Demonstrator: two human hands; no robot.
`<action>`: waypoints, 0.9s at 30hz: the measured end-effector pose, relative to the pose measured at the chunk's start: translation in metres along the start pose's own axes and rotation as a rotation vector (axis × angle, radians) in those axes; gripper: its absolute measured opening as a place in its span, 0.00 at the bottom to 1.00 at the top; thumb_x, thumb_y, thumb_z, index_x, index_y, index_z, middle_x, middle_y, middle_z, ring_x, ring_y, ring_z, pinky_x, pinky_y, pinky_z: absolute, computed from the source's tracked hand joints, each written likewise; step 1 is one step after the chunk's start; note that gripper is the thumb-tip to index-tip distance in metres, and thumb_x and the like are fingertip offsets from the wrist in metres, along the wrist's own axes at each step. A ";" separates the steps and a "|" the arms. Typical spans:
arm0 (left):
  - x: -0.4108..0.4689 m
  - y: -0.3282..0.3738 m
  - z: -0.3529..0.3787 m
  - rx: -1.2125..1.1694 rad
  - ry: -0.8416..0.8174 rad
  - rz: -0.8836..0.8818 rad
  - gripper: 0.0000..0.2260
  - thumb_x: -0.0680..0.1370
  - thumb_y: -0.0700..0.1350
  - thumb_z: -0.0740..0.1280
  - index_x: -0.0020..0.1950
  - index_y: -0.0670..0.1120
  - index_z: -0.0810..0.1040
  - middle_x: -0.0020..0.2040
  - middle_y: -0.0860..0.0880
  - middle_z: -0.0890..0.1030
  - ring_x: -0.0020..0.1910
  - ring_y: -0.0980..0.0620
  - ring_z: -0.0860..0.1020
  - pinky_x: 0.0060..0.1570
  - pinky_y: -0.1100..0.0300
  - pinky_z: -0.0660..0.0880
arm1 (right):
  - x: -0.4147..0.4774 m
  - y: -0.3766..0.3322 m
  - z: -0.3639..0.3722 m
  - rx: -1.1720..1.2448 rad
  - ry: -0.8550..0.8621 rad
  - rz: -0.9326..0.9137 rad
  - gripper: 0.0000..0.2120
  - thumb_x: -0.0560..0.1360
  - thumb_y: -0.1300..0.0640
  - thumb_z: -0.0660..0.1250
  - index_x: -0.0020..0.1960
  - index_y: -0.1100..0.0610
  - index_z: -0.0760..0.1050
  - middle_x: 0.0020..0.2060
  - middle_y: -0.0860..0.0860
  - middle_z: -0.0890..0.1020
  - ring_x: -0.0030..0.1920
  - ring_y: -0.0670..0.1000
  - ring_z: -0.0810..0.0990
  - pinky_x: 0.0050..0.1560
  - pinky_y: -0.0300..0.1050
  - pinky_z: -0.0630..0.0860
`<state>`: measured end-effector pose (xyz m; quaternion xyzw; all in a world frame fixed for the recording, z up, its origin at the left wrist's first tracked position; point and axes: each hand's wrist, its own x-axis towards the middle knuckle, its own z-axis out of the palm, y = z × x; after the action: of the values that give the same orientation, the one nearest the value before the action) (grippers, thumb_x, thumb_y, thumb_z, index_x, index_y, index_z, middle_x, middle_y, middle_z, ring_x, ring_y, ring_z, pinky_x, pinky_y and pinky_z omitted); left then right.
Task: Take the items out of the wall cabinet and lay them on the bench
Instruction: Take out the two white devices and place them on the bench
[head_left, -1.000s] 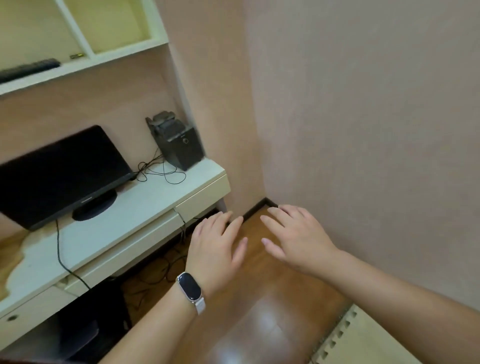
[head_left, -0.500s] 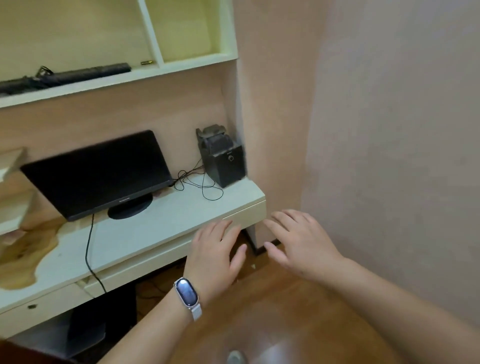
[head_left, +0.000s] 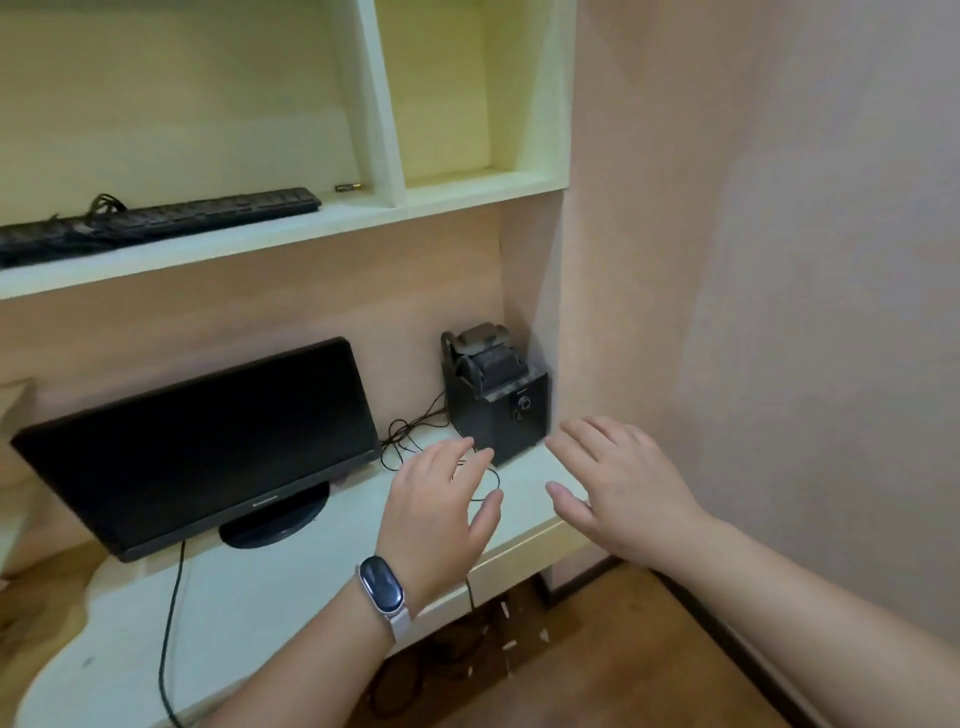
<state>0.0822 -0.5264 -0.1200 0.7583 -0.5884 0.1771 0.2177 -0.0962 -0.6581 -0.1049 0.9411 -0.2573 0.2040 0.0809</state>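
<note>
Head view: my two empty hands hover over the right end of the white bench, at the opening of the job, with nothing yet taken from the wall cabinet above. My left hand, a smart band on its wrist, is held palm down with the fingers spread and loose, above the bench's near edge and just short of a black speaker box standing in the far right corner. My right hand floats beside it, also open, palm down, fingers slightly curled, gripping nothing.

The things to fetch lie up and to the left. A black keyboard rests flat along the cabinet's lower shelf with its cable bunched on top, and a small battery lies at the shelf's right end, beside the upright divider. The right-hand compartment looks bare from here.

As I judge it, the next move is a reach up and left for the keyboard, most likely with both hands given its length. The bench's free space lies near me, in front of the monitor.
</note>
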 end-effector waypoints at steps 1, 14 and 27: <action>0.009 -0.009 0.002 0.001 0.003 0.008 0.19 0.76 0.56 0.60 0.63 0.50 0.78 0.61 0.49 0.79 0.61 0.48 0.76 0.58 0.50 0.73 | 0.011 0.000 0.002 -0.011 0.004 0.003 0.24 0.77 0.41 0.55 0.64 0.52 0.76 0.61 0.52 0.80 0.61 0.56 0.77 0.58 0.54 0.75; 0.130 -0.066 0.008 0.050 0.190 0.093 0.17 0.75 0.52 0.66 0.61 0.47 0.79 0.60 0.48 0.79 0.60 0.46 0.75 0.58 0.51 0.70 | 0.153 0.047 0.013 0.010 0.243 -0.079 0.23 0.75 0.43 0.60 0.61 0.56 0.78 0.57 0.53 0.80 0.58 0.58 0.77 0.54 0.50 0.72; 0.300 -0.056 0.004 0.195 0.352 0.059 0.18 0.75 0.53 0.65 0.62 0.46 0.79 0.61 0.46 0.78 0.60 0.44 0.76 0.58 0.49 0.72 | 0.310 0.147 -0.012 0.075 0.339 -0.218 0.25 0.75 0.42 0.57 0.63 0.56 0.77 0.60 0.55 0.80 0.60 0.59 0.77 0.57 0.53 0.74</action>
<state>0.2099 -0.7615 0.0274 0.7156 -0.5434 0.3692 0.2374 0.0668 -0.9200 0.0450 0.9180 -0.1289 0.3588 0.1097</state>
